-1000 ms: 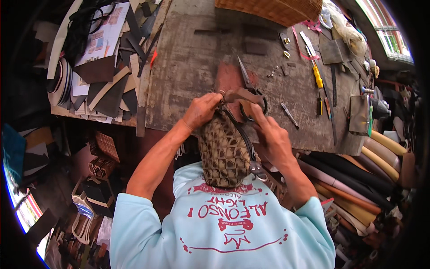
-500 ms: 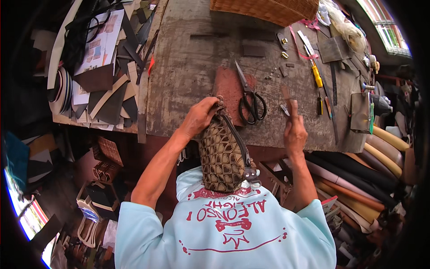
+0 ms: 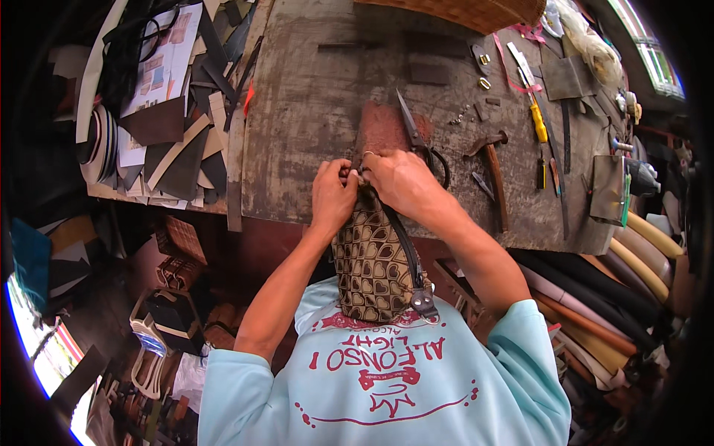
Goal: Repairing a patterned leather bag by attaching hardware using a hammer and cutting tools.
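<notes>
A brown pouch bag with a heart pattern and a dark zipper hangs from the bench edge against my shirt. Its top end is pinched by my left hand, with the fingers curled closed. My right hand is closed on the same end from the other side. The small fitting between my fingertips is mostly hidden. Just beyond my hands lies a reddish slab, with black-handled scissors resting partly on it. A wooden-handled hammer lies on the bench to the right of my right forearm.
On the wooden bench, small metal bits, a yellow-handled screwdriver and a metal buckle piece lie to the right. A wicker basket stands at the far edge. Leather scraps pile up left; material rolls sit lower right.
My right hand has moved left from beside the hammer to the pouch bag's top end. The hammer now lies on the bench. My left hand stays at the bag's end.
</notes>
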A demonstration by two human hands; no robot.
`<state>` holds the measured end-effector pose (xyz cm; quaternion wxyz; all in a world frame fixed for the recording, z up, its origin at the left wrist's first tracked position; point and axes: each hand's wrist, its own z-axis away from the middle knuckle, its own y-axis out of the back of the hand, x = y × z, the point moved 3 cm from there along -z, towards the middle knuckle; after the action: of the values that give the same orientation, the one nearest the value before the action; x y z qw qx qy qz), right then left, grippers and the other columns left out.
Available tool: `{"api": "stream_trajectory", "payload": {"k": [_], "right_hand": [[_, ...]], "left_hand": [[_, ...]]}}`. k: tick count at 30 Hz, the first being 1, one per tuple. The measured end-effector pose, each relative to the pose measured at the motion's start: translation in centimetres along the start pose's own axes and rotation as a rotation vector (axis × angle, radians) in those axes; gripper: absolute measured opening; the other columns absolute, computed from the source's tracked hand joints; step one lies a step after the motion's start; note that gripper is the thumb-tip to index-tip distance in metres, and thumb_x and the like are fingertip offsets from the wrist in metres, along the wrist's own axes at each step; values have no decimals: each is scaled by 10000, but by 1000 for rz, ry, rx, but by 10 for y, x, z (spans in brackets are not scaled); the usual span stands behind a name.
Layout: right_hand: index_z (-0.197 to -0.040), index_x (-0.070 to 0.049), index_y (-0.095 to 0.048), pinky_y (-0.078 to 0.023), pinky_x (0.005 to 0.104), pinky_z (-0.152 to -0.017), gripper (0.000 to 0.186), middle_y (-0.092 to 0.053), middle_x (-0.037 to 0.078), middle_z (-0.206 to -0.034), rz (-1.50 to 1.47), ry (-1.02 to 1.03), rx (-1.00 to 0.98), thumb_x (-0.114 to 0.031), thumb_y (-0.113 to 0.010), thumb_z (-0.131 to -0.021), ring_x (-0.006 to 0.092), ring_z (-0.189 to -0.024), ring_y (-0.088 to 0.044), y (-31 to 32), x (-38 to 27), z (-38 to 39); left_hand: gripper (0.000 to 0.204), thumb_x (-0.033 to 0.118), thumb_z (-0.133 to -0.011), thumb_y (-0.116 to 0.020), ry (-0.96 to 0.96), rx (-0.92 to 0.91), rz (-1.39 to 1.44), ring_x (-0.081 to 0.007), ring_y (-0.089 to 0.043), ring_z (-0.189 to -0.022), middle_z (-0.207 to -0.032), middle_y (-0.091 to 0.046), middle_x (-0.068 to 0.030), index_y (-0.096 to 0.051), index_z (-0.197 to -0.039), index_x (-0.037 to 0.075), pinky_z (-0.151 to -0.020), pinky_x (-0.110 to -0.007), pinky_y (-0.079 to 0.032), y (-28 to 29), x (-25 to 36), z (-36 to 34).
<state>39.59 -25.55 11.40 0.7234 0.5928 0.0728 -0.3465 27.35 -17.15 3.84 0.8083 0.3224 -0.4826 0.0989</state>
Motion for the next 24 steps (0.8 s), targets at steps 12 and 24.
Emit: {"api": "stream_trajectory", "payload": {"k": [12,24], "right_hand": [[-1119,27,-640,-553,365,-615,252,-660,152,-897,-144,152,604,-4,-672,-871,303,-725,-680,51,-71,49],[-1106,47,-525,-514,402,-720,254,-604,211,-949,-450,85,814,114,-579,-867,377,-838,-635,37,-88,12]], "left_hand": [[356,227,-974,-610,-100,-124,364,-274,-664,-994,-1117,-683,-171,-619,-1226,-24,-857,-339,-503,58,63,8],[433,45,-746,-696,-1022,359,-523,-270,-644,-944,-1112,-665,-127,-638,-1169,-22,-836,-401,-510,128,138,6]]}}
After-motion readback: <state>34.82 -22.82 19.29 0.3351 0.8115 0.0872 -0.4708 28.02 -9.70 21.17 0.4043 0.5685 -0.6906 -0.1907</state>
